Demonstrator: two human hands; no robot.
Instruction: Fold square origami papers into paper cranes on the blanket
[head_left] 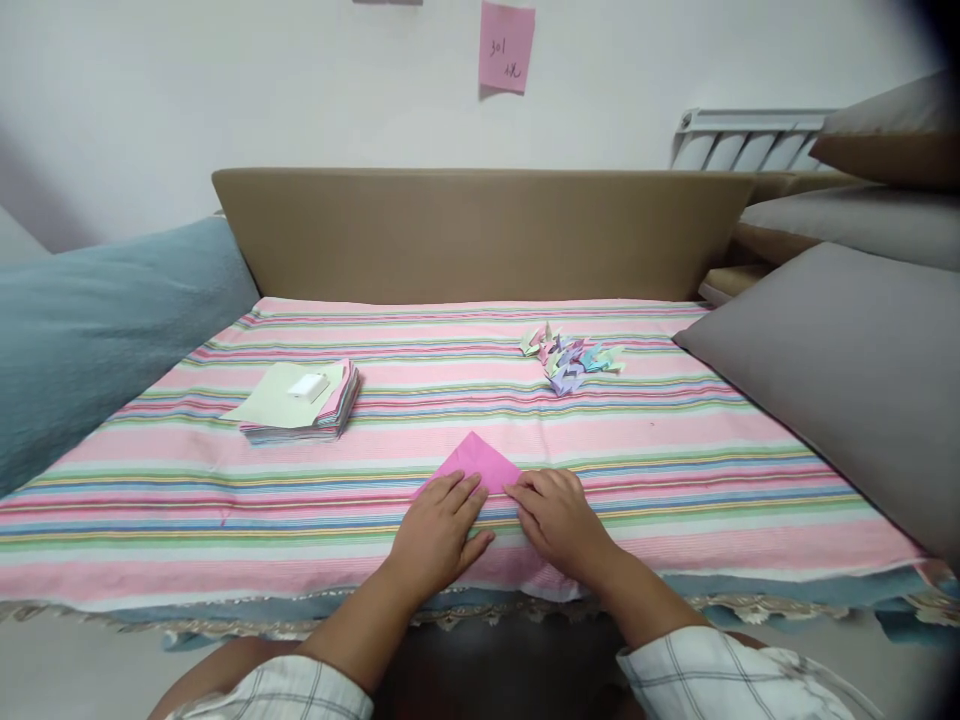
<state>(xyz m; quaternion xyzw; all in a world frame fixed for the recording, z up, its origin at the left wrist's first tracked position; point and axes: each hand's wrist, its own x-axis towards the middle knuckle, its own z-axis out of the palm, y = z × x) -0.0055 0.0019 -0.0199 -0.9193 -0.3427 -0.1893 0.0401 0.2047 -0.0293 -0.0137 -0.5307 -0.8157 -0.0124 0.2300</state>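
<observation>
A bright pink sheet of paper [480, 462], folded into a triangle with its point away from me, lies flat on the striped cloth. My left hand [441, 525] rests on its left part, fingers stretched out and thumb apart. At the right corner of the paper is my right hand [556, 515], its thumb and forefinger closed together on that corner. The fingers of both hands cover the lower corners of the paper.
Left of my hands stands a stack of coloured paper [289, 432] with a small white box [307, 387] on top. Several folded paper pieces [568, 372] lie in a heap farther back. Grey cushions [832, 370] border the right side; a brown backrest [480, 235] stands behind.
</observation>
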